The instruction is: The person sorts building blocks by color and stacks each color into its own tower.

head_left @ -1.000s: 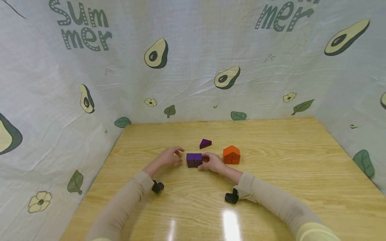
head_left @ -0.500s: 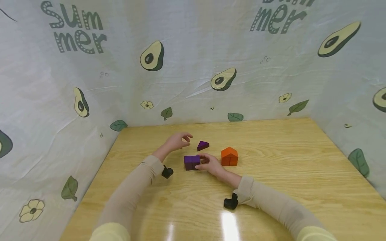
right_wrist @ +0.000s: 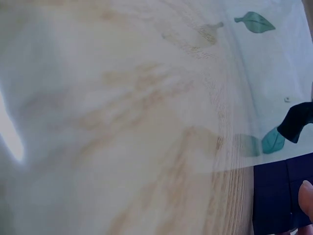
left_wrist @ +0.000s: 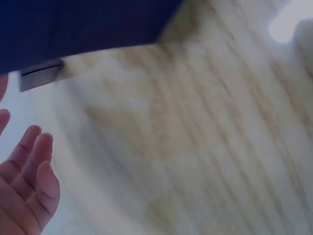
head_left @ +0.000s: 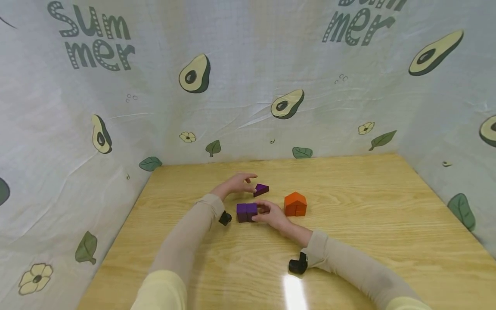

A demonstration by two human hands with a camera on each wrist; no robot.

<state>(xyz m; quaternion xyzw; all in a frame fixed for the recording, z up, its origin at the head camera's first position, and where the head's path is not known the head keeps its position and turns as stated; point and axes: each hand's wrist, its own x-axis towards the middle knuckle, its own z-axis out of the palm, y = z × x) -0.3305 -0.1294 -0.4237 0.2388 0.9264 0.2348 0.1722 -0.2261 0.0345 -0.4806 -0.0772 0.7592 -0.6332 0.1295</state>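
Note:
In the head view, two purple blocks (head_left: 242, 213) stand side by side at mid-table. My right hand (head_left: 273, 215) holds the right-hand one, thumb at its front and a finger behind. The right wrist view shows that thumb (right_wrist: 306, 198) over the dark faces of the purple blocks (right_wrist: 271, 196). Behind them lies a purple triangular block (head_left: 261, 189). My left hand (head_left: 239, 184) reaches around its left end, thumb tip right at its edge and fingers spread above. In the left wrist view the left hand (left_wrist: 27, 188) has loosely bent fingers below the nearby blocks.
An orange house-shaped stack of blocks (head_left: 295, 204) stands just right of my right hand. A light wooden table (head_left: 348, 193) lies under everything. A patterned cloth (head_left: 232, 129) hangs along the back and sides.
My left hand has moved from beside the purple blocks back and to the right, up to the triangular block. My right hand has stayed at the purple blocks and closed in on the right one.

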